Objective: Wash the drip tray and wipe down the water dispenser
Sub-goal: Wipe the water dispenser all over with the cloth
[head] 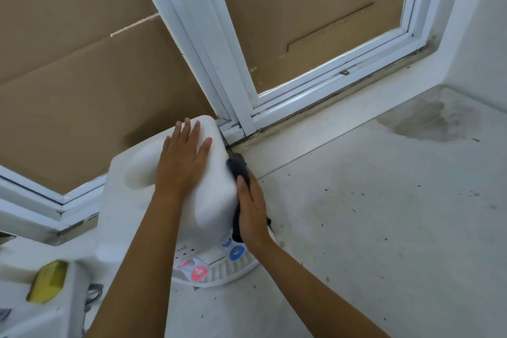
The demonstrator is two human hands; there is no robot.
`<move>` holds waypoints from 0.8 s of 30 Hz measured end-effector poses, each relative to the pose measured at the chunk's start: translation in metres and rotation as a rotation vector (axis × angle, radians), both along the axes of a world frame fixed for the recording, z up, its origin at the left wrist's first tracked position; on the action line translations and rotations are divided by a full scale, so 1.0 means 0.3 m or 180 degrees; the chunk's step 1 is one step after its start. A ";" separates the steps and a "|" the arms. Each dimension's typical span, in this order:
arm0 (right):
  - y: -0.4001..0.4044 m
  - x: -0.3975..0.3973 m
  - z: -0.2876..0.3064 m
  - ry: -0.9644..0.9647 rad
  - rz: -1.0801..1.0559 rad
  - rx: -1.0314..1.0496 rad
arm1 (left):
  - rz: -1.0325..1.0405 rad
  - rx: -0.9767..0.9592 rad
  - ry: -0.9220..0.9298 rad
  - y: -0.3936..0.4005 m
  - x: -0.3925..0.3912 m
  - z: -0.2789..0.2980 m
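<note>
Wiping phase, head view: the water dispenser (170, 200), on the counter (370, 214) beside the window frame (219, 63), is steadied by the flat, open-fingered left hand (182, 158); a dark cloth (238, 173) is pressed against its side by the straight-fingered right hand (251, 207). Uneven sideways pressure could shift the unit or dislodge the drip tray (233, 269).

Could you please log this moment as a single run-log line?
left hand flat on dispenser top | right hand pressing dark cloth against its side
</note>
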State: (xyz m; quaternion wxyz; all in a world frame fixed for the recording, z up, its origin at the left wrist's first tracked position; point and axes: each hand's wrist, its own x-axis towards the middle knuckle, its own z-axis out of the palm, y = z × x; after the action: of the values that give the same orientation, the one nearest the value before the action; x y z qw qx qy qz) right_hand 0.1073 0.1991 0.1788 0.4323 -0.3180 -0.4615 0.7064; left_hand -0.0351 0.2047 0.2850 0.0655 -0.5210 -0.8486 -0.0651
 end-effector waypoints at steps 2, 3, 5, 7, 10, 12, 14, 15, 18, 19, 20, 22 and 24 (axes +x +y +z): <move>0.000 0.001 -0.030 -0.0021 0.0011 -0.0059 | 0.0067 -0.0139 -0.0075 0.001 0.002 0.006; 0.002 0.006 -0.064 -0.0077 0.0026 -0.0164 | 0.0109 -0.0201 -0.0095 0.003 0.006 0.009; 0.004 0.023 -0.149 -0.0262 0.0054 -0.0436 | 0.0261 -0.0304 -0.0154 0.016 0.018 0.018; 0.004 0.038 -0.257 -0.0529 0.0188 -0.0832 | 0.0449 -0.0342 -0.0109 0.028 0.036 0.017; 0.010 0.047 -0.392 -0.0997 0.0470 -0.1230 | 0.0508 -0.0120 0.0183 0.020 0.061 0.000; 0.017 0.042 -0.400 -0.1059 0.0636 -0.1203 | 0.0496 0.0010 0.0248 0.011 0.066 -0.009; 0.030 0.050 -0.315 -0.0879 0.0616 -0.0899 | 0.0532 0.0071 0.0232 0.011 0.064 -0.013; 0.030 0.054 -0.252 -0.0793 0.0563 -0.0724 | 0.0552 0.0101 0.0219 0.013 0.063 -0.013; 0.053 0.047 -0.069 -0.0395 0.0757 -0.0107 | 0.0589 0.0199 0.0216 0.017 0.067 -0.018; 0.075 0.030 -0.025 -0.0300 0.0855 0.0079 | 0.0589 0.0226 0.0228 0.015 0.067 -0.019; 0.103 0.012 0.031 -0.0203 0.0922 0.0242 | 0.0577 0.0244 0.0241 0.013 0.064 -0.022; 0.167 -0.040 0.099 -0.0158 0.0948 0.0629 | 0.0541 0.0266 0.0236 0.010 0.061 -0.021; 0.239 -0.104 0.126 -0.0100 0.1074 0.0780 | 0.0535 0.0319 0.0147 0.010 0.063 -0.020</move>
State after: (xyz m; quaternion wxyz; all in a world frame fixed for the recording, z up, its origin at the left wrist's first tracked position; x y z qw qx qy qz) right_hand 0.0762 0.2708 0.2166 0.3361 -0.1923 -0.5974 0.7022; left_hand -0.0163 0.2076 0.2791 0.1163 -0.4454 -0.8832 -0.0898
